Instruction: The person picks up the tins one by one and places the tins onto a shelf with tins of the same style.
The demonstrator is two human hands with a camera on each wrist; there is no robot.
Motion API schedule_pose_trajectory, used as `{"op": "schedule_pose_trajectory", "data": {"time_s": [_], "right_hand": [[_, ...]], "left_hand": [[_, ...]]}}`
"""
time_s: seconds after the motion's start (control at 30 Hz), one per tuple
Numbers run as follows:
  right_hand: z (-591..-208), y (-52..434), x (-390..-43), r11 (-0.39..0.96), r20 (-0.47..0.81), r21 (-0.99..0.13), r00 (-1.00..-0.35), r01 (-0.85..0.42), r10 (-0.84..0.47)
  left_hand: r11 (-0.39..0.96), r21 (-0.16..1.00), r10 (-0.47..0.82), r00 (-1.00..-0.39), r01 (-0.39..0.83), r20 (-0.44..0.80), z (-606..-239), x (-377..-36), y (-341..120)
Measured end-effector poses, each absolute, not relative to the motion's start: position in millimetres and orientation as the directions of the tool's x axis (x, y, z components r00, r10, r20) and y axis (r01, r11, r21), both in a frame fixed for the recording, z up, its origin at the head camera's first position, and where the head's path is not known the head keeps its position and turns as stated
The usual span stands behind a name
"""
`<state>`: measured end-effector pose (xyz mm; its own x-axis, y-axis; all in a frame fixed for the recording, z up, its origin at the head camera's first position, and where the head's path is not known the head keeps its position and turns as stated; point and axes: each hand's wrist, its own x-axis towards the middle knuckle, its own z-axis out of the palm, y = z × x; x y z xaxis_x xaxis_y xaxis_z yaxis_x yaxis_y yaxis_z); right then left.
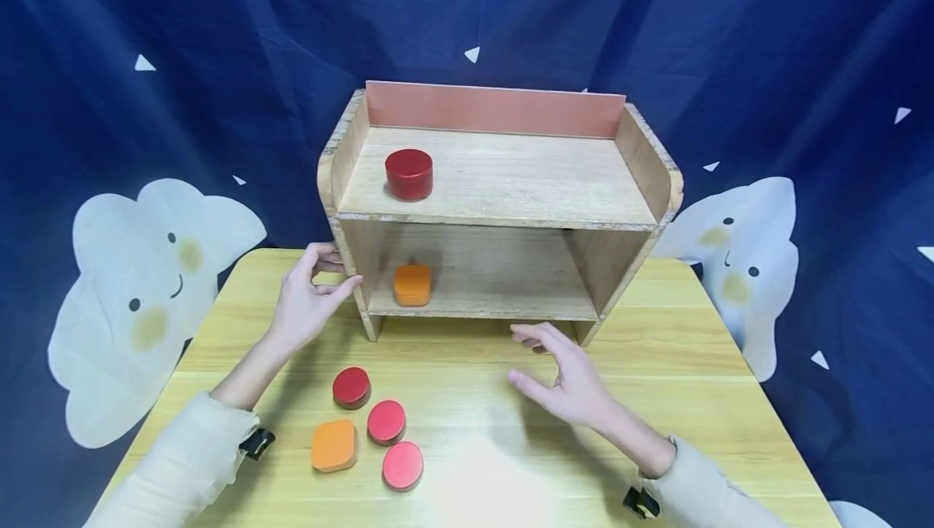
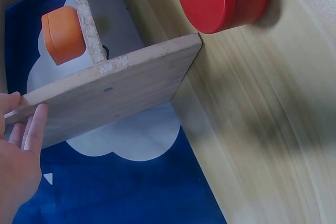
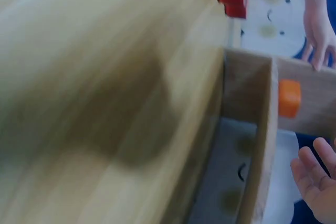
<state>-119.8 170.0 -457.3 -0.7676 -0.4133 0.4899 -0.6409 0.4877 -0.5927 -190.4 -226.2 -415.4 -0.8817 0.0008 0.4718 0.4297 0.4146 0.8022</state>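
Taking the shelf (image 1: 525, 179) as the clock's centre, with twelve pointing away from the person, one white cloud figure (image 1: 109, 285) shows between eight and nine o'clock on the dark blue backdrop (image 1: 292, 9). Nearer in on that bearing is the left hand (image 1: 310, 301), its thumb and fingers closed to a narrow pinch on the shelf's left side panel, thumb at the front edge and fingers at the outer face. Towards seven o'clock, four pieces sit close together on the table (image 1: 693, 382): one orange box (image 1: 334, 445), then three round red tins, namely a dark red tin (image 1: 352, 386), a middle tin (image 1: 386, 420) and a pinkish tin (image 1: 403, 464). The shelf, just one, stands upright on the table; its long axis runs from nine to three o'clock and its open front faces six. It has two boards: the lower carries one shelved orange box (image 1: 412, 285), the upper one deep red tin (image 1: 409, 175), both towards nine, making four tins and two boxes altogether. At five o'clock the right hand (image 1: 569, 378) hovers above the table, fingers loosely bent, thumb spread well apart, holding nothing. Between three and four o'clock is a second cloud figure (image 1: 762, 260), partly hidden behind the shelf
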Motion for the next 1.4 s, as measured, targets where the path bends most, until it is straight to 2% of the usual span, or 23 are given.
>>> {"op": "schedule_pose_trajectory", "data": {"time_s": [0.23, 0.5, 0.67, 0.93, 1.4], "right_hand": [[-468.2, 150.8, -109.2, 0.443, 0.415, -0.625, -0.754, -0.643, -0.509], [-481.4, 132.2, -99.9, 0.382, 0.279, -0.689, -0.711, -0.617, -0.646], [-489.4, 119.5, -97.1, 0.363, 0.213, -0.696, -0.661, -0.619, -0.719], [-499.7, 99.5, -93.0, 0.356, 0.178, -0.621, -0.568, -0.699, -0.804], [-513.1, 79.4, -90.9, 0.341, 0.088, -0.541, -0.455, -0.769, -0.886]], "left_hand": [[0.420, 0.804, 0.001, -0.886, 0.421, 0.463, -414.6, -190.3, -226.4], [0.418, 0.804, 0.001, -0.885, 0.424, 0.466, -414.0, -190.3, -226.2], [0.419, 0.798, 0.005, -0.880, 0.433, 0.475, -413.8, -190.0, -225.6], [0.417, 0.798, 0.004, -0.879, 0.435, 0.477, -414.6, -189.9, -225.4], [0.408, 0.804, -0.001, -0.880, 0.433, 0.475, -415.7, -189.5, -224.5]]}}
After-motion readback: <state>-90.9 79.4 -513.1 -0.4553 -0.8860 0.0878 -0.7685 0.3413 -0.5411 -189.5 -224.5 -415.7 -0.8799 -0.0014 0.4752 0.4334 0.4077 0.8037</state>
